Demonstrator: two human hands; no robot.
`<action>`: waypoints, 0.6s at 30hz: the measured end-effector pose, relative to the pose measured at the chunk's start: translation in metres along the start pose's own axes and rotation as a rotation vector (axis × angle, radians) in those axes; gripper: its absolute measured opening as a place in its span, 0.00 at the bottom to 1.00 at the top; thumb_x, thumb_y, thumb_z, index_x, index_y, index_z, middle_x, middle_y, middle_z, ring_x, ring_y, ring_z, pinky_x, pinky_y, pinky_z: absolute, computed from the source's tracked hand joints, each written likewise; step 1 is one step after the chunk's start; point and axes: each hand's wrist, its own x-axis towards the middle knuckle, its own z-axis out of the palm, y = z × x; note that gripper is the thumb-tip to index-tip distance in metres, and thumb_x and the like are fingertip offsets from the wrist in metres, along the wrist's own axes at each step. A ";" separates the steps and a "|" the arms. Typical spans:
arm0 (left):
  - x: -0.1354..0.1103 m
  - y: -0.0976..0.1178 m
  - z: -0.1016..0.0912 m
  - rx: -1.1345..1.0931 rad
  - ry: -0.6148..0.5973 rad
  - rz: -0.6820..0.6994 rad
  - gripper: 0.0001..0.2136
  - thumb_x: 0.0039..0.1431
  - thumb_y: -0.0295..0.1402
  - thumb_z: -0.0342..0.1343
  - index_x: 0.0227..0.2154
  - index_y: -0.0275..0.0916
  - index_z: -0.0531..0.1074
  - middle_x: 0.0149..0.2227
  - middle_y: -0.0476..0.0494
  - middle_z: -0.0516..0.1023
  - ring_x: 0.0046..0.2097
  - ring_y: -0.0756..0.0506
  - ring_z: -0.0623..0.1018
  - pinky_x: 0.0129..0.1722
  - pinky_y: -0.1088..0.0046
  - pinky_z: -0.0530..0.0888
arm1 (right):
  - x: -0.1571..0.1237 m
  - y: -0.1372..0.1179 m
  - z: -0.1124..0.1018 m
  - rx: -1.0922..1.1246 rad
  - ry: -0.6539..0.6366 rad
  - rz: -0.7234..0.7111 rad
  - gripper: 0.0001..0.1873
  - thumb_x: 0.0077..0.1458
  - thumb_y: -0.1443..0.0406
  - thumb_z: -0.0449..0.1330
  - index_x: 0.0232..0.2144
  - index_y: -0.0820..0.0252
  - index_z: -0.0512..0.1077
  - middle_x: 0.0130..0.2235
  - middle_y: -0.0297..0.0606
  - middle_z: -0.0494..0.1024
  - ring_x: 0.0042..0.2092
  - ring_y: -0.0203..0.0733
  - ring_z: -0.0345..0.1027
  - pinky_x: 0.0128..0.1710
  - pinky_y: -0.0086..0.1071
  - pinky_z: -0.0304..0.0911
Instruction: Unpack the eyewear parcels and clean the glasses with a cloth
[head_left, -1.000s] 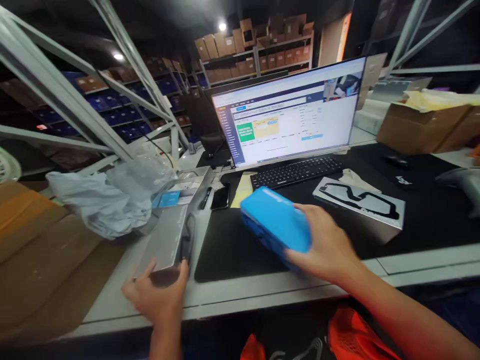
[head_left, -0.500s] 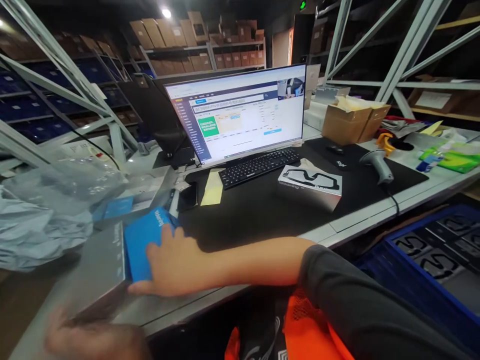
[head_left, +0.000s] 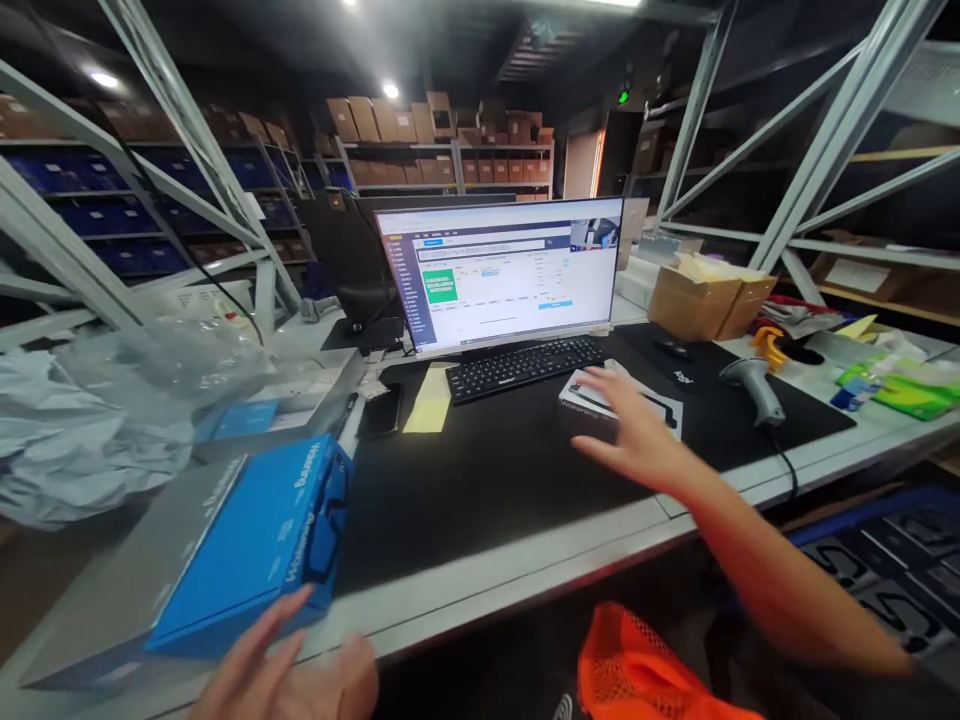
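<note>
The left hand [head_left: 289, 670] sits at the bottom edge of the view, around 7 o'clock, its fingers spread loosely with nothing in its grip; the fingertips touch, or nearly touch, the near edge of the blue box [head_left: 251, 540], though motion blur makes the contact hard to call. That blue box lies flat on top of a larger grey box [head_left: 112, 590] at the near left of the tabletop [head_left: 525, 570], partly overlapping the black mat [head_left: 480, 470].

The right hand [head_left: 637, 435] is stretched out toward 2 o'clock, palm down and fingers apart, over the silver box [head_left: 600, 405] printed with a black outline. Its grip is open and clamped on nothing; the fingers hover at or just above the box's top.

At 12 o'clock stands a lit monitor [head_left: 510, 270] with a black keyboard [head_left: 525, 365] before it. A dark phone [head_left: 381, 410] and a yellow slip [head_left: 429, 398] lie left of the keyboard. At 9 o'clock are crumpled plastic bags [head_left: 82, 420]. At 3 o'clock a barcode scanner [head_left: 754, 385] rests on the mat, with a cardboard carton [head_left: 705, 295] behind it.
</note>
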 end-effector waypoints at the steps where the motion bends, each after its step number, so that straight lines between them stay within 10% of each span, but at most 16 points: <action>1: 0.008 0.015 0.011 -0.025 -0.001 0.108 0.19 0.42 0.30 0.69 0.36 0.40 0.68 0.43 0.39 0.75 0.39 0.38 0.79 0.38 0.54 0.77 | -0.012 0.030 -0.018 -0.078 0.046 0.074 0.44 0.52 0.57 0.68 0.67 0.50 0.56 0.68 0.48 0.56 0.70 0.56 0.47 0.69 0.54 0.47; 7: 0.044 0.074 0.088 0.027 -0.419 0.207 0.18 0.62 0.35 0.58 0.53 0.37 0.66 0.54 0.30 0.71 0.53 0.34 0.76 0.47 0.54 0.78 | -0.070 0.133 -0.028 -0.046 0.007 0.356 0.72 0.41 0.54 0.72 0.72 0.57 0.28 0.71 0.57 0.39 0.72 0.63 0.37 0.68 0.56 0.48; 14: 0.051 0.093 0.156 0.033 -0.688 0.424 0.42 0.56 0.30 0.65 0.69 0.45 0.48 0.70 0.27 0.48 0.68 0.25 0.59 0.63 0.37 0.62 | -0.029 0.121 -0.010 0.181 0.217 0.512 0.59 0.39 0.54 0.73 0.69 0.51 0.50 0.62 0.48 0.63 0.63 0.59 0.58 0.64 0.53 0.54; 18: 0.072 0.080 0.182 -0.113 -0.736 0.293 0.61 0.40 0.32 0.76 0.71 0.49 0.38 0.73 0.28 0.36 0.72 0.23 0.45 0.67 0.33 0.49 | 0.001 0.109 -0.007 0.842 -0.010 0.727 0.51 0.40 0.49 0.71 0.63 0.50 0.56 0.55 0.44 0.71 0.55 0.55 0.67 0.56 0.51 0.63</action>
